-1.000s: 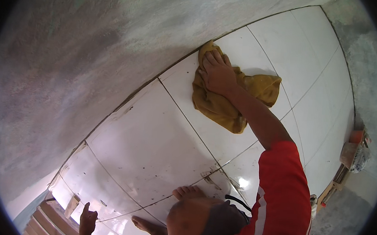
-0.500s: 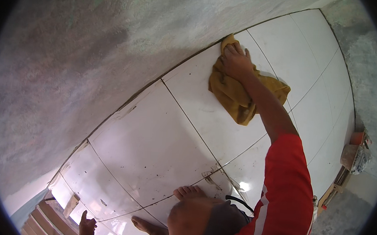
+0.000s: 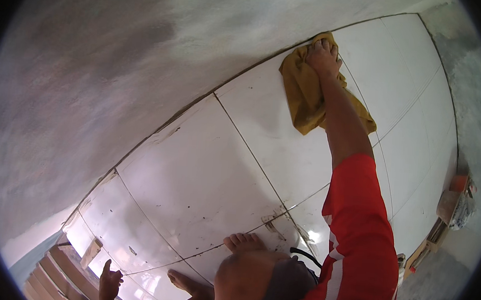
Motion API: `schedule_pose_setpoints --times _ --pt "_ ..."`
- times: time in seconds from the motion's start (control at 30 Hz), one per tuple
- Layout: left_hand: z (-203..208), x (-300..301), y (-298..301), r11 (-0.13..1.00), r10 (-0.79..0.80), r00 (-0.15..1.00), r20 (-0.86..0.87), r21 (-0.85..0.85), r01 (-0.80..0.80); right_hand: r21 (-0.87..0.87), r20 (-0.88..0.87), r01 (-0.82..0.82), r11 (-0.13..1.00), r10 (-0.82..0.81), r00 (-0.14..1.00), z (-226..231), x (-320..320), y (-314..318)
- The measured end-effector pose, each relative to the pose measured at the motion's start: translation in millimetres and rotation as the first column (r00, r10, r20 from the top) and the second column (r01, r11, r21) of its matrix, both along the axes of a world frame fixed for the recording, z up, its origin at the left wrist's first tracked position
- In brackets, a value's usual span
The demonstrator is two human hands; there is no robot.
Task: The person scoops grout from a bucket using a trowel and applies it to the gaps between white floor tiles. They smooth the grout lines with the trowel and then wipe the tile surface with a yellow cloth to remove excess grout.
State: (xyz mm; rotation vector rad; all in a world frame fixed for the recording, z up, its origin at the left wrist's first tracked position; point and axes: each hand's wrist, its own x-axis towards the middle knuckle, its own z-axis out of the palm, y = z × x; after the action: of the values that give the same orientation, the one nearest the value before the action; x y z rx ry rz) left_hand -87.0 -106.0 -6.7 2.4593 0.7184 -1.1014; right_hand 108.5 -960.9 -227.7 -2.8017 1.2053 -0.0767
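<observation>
My right hand (image 3: pixel 324 58) presses a mustard-brown cloth (image 3: pixel 302 93) onto the white floor tiles, close to the foot of the wall. Its fingers bend over the bunched far end, while the rest of the cloth spreads loosely under and beside my forearm. At the lower left, my left hand (image 3: pixel 110 281) is held up with nothing in it, one digit stretched out and the others loosely bent. Dirt specks and dark smears mark the white tiles (image 3: pixel 194 174) nearer my feet.
A rough grey wall (image 3: pixel 118 69) runs along the left and far side. My bare foot (image 3: pixel 243 243) rests on the tiles below a bent knee. A small wooden block (image 3: pixel 91 253) lies near brown steps (image 3: pixel 56 276). Containers and tools, including a reddish tub (image 3: pixel 459 183), stand along the right wall.
My right hand has slid the cloth farther along the tile, up and to the right, beside the wall. The left hand has risen slightly.
</observation>
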Motion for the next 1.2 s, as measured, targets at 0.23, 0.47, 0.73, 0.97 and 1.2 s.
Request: schedule_pose_setpoints --times 0.23,0.47,0.73,0.97,1.2 --pt "-14 17 3 0.967 -0.254 0.967 0.006 -0.015 0.254 -0.104 0.031 -0.432 0.896 0.437 0.899 -4 -22 118" --pt "-13 33 -11 0.953 -0.300 0.944 0.136 -0.009 0.304 0.086 0.216 -0.797 0.597 0.770 0.600 7 -58 335" --pt "17 -1 5 0.993 -0.117 0.993 0.005 0.014 0.116 0.033 0.100 -0.460 0.887 0.455 0.885 9 -38 259" --pt "3 3 5 0.978 -0.189 0.975 0.117 -0.070 0.198 -0.021 0.234 -0.773 0.634 0.755 0.613 -8 -53 349" --pt "4 11 6 0.971 -0.238 0.969 0.074 -0.010 0.239 -0.022 0.132 -0.593 0.805 0.591 0.796 15 -40 298"
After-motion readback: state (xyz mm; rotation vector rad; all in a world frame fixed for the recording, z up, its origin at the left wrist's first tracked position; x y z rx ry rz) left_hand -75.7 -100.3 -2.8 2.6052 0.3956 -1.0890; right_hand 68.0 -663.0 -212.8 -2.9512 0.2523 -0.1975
